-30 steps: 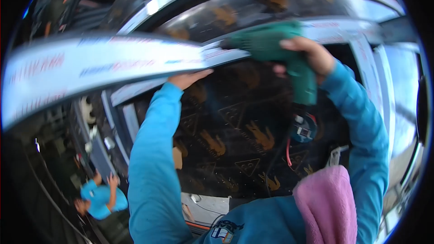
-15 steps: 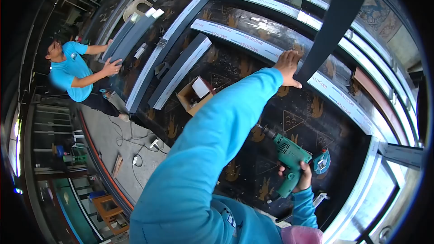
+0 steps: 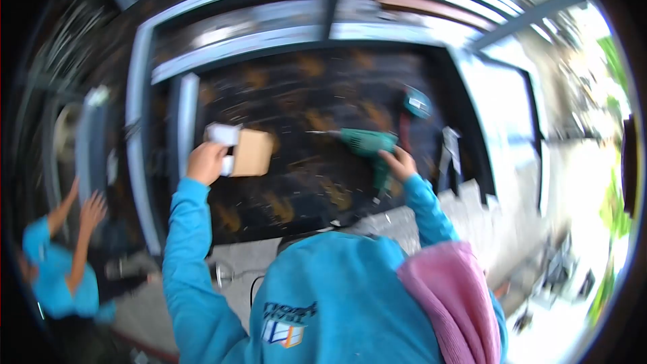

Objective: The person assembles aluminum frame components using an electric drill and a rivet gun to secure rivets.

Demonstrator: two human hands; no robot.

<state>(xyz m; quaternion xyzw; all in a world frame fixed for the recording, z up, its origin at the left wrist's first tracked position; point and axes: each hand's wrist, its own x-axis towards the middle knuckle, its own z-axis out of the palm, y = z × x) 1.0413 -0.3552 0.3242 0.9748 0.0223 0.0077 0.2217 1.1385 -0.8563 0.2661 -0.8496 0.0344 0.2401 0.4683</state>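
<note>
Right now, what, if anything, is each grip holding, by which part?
Right grip: green drill, by the upper handle. Left grip: at the cardboard box; blur hides whether it holds anything.

Grey floor [image 3: 255, 255]; glaring daylight [image 3: 588, 182] down right side; blurred greenery [image 3: 612, 219] beyond.

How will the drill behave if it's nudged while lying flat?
The drill probably won't roll far: its grip juts out sideways. It likely feels stiff and heavier at the body end, since the body looks bulkier than the grip. The thin bit sticks out in front, so it may catch first.
</note>
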